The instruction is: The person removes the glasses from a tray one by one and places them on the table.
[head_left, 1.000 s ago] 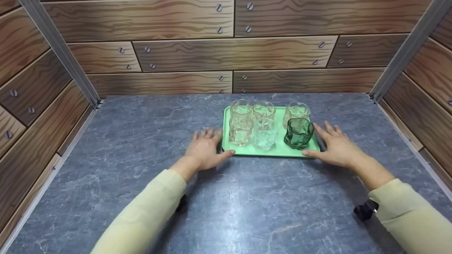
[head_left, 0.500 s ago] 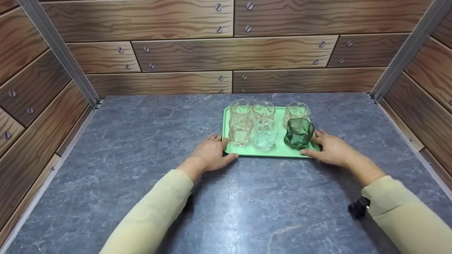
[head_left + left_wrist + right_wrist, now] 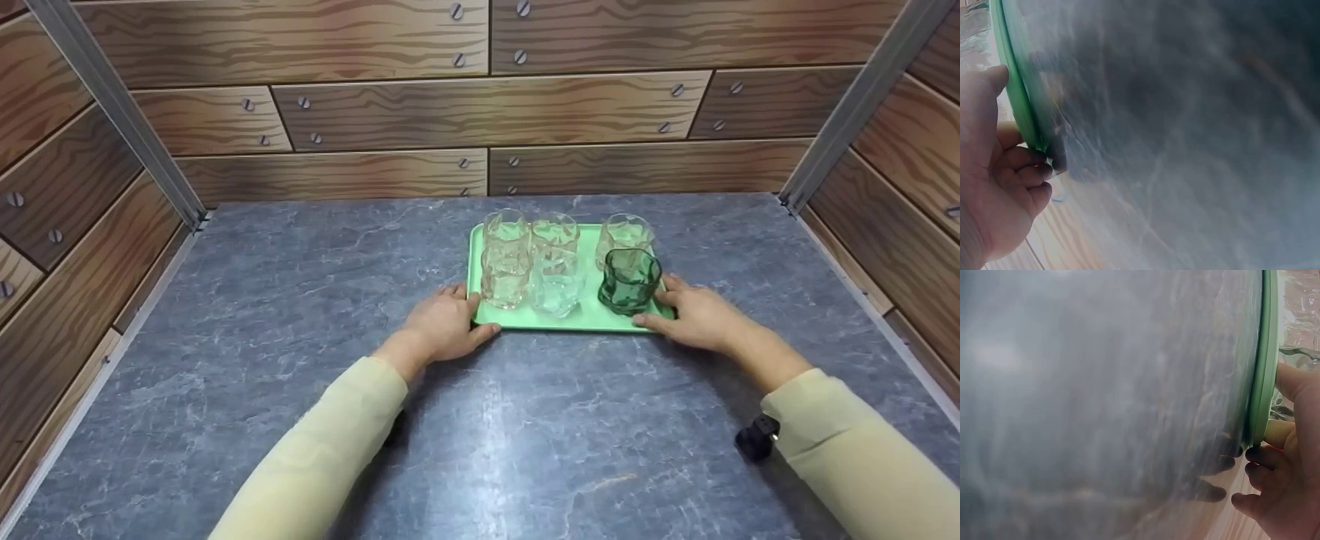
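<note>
A light green tray [image 3: 591, 304] rests on the table, carrying several clear drinking glasses [image 3: 506, 285] and one dark green glass [image 3: 630, 281] at its near right corner. My left hand [image 3: 444, 324] grips the tray's near left corner, thumb over the near edge and fingers along the side. At the opposite near corner my right hand [image 3: 705, 319] holds on the same way, its thumb close to the green glass. Both wrist views show curled fingertips [image 3: 1033, 174] at the tray's underside and a thumb at its rim [image 3: 1264, 365].
The blue-grey marbled table [image 3: 300, 247] stretches around the tray. Wood-patterned panels [image 3: 487, 112] close off the back and both sides, with grey metal posts [image 3: 120, 112] at the corners. A small black device [image 3: 757, 439] sits below the right cuff.
Both hands have moved inward from beside the tray, and their spread fingers have closed onto its near corners. The view has shifted slightly; tray and glasses keep their places on the table.
</note>
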`<control>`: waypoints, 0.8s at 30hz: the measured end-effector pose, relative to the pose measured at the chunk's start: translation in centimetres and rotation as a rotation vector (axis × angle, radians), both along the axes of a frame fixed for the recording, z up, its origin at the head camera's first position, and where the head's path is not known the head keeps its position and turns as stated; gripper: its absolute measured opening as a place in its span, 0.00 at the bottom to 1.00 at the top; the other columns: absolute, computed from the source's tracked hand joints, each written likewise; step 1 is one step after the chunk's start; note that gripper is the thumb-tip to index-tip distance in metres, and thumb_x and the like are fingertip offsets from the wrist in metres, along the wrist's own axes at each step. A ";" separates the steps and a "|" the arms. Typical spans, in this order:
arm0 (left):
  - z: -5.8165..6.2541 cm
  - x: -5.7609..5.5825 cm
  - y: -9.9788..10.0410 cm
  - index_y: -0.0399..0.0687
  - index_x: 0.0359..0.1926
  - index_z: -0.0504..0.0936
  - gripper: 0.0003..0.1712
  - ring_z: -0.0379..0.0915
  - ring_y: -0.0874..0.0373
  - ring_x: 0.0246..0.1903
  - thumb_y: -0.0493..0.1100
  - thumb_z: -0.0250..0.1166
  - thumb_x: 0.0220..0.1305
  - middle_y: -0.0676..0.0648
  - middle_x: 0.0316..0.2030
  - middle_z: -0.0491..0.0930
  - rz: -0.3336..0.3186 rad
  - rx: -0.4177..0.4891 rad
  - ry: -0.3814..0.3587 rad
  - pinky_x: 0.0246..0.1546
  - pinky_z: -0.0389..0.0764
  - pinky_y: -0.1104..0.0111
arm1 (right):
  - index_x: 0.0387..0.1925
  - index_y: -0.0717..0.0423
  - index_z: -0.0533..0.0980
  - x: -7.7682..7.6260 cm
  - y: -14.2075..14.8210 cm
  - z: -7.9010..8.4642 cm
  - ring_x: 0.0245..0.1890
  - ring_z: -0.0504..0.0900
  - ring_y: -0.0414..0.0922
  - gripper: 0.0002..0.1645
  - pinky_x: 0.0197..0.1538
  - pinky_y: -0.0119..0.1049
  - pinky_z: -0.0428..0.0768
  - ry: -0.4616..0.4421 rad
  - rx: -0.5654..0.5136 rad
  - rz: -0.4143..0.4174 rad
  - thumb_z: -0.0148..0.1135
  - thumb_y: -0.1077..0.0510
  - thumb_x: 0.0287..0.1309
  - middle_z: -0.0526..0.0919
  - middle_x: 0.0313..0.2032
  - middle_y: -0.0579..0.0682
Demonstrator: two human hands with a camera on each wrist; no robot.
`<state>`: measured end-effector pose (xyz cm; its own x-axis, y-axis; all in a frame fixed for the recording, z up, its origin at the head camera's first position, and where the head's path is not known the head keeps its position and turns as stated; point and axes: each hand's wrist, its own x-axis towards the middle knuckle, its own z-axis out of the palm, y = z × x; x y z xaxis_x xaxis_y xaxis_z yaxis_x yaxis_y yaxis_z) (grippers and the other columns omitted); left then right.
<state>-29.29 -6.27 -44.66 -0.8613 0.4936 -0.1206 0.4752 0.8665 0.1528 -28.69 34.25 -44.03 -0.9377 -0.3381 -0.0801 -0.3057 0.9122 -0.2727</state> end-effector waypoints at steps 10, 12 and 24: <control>0.2 1.6 -0.6 0.38 0.73 0.72 0.41 0.63 0.36 0.74 0.68 0.51 0.80 0.31 0.74 0.68 -0.035 -0.006 0.040 0.77 0.64 0.48 | 0.69 0.77 0.70 1.6 -0.3 0.1 0.71 0.60 0.79 0.55 0.72 0.72 0.61 0.010 0.026 0.014 0.57 0.28 0.72 0.56 0.75 0.78; 0.3 2.0 -0.8 0.37 0.75 0.70 0.42 0.62 0.36 0.75 0.68 0.50 0.81 0.30 0.75 0.66 -0.036 -0.016 0.033 0.77 0.62 0.48 | 0.69 0.76 0.70 2.0 -0.4 0.1 0.71 0.60 0.79 0.55 0.72 0.72 0.62 0.014 0.031 0.019 0.56 0.27 0.72 0.56 0.75 0.79; 0.5 5.1 -1.7 0.33 0.75 0.68 0.42 0.60 0.35 0.76 0.65 0.51 0.81 0.27 0.74 0.65 -0.055 -0.032 0.048 0.78 0.61 0.48 | 0.69 0.75 0.71 4.7 -1.1 0.1 0.72 0.61 0.78 0.57 0.71 0.74 0.63 0.014 0.046 0.036 0.56 0.24 0.70 0.57 0.75 0.78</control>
<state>-24.20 -7.96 -44.17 -0.8380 0.5370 -0.0968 0.5284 0.8429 0.1014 -23.95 33.20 -43.92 -0.9261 -0.3681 -0.0830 -0.3423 0.9120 -0.2259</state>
